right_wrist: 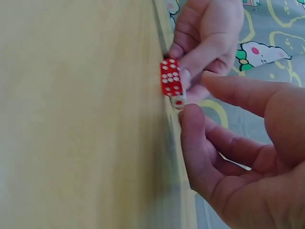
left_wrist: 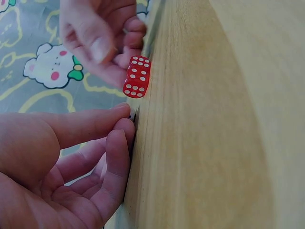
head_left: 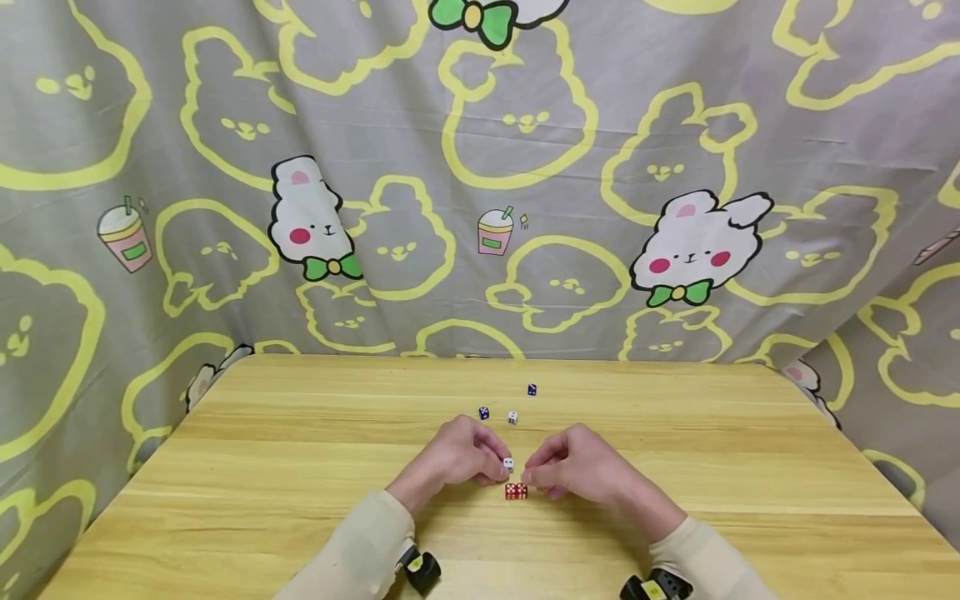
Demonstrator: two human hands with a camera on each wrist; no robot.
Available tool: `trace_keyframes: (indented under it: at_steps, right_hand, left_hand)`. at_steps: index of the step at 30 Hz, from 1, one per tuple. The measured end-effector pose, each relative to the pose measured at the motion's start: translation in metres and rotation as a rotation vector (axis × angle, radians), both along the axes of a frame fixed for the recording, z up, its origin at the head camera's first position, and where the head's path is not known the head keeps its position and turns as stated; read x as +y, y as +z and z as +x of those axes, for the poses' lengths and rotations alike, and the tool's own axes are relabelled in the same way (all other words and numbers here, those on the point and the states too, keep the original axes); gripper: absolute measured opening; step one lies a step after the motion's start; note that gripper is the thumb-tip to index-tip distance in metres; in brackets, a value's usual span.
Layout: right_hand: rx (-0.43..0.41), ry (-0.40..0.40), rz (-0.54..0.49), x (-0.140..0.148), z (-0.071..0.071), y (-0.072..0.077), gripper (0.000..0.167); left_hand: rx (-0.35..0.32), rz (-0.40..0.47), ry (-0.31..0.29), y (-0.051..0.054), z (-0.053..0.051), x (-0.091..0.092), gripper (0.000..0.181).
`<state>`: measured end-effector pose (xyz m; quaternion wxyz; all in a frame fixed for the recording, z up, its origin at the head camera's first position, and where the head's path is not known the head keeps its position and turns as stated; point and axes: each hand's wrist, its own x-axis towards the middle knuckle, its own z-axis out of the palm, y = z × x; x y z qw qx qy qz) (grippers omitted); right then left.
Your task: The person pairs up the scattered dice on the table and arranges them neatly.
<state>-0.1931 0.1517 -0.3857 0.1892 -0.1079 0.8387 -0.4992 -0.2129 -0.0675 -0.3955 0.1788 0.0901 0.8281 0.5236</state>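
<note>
My left hand (head_left: 468, 454) pinches a white die (head_left: 508, 463) between thumb and fingertips, just behind two red dice (head_left: 516, 492) with white pips. The red dice stand side by side, touching, on the wooden table. In the left wrist view, the left hand's fingertips (left_wrist: 125, 125) hide nearly all of the white die. My right hand (head_left: 581, 467) is at the right of the dice. Its thumb and forefinger are apart in the right wrist view, nothing seen between them; the white die (right_wrist: 179, 102) with a red pip shows just beyond their tips.
Farther back on the wooden table (head_left: 300, 433) lie another white die (head_left: 513, 417), a dark blue die (head_left: 483, 412) and a second dark blue die (head_left: 532, 389). A patterned grey curtain (head_left: 420, 150) hangs behind the table and along its sides.
</note>
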Motion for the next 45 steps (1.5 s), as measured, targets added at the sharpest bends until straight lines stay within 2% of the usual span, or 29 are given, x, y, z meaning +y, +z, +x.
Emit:
trace_keyframes:
  at_steps: [4,11,14,27,35,45]
  right_hand:
    - [0.046,-0.061,0.036,0.002,-0.003,0.004,0.022]
    - [0.071,-0.201,0.055,0.0,-0.01,0.002,0.018]
    - [0.082,-0.233,0.052,-0.002,-0.015,0.001,0.015]
    - [0.147,-0.251,0.055,-0.008,-0.039,0.006,0.024]
    - [0.15,-0.28,0.072,-0.018,-0.053,0.004,0.027]
    - [0.115,-0.3,0.078,-0.02,-0.062,-0.001,0.03]
  left_hand:
    - [0.001,-0.002,0.003,0.0,0.0,0.001,0.012]
    - [-0.005,-0.01,0.007,0.001,0.0,0.003,0.011]
    - [-0.006,-0.012,0.008,0.001,0.0,0.002,0.011]
    - [-0.008,-0.003,0.0,0.002,0.0,0.003,0.011]
    - [-0.007,0.0,-0.009,0.001,0.0,0.002,0.01]
    - [-0.01,-0.003,-0.008,0.001,-0.001,0.001,0.009]
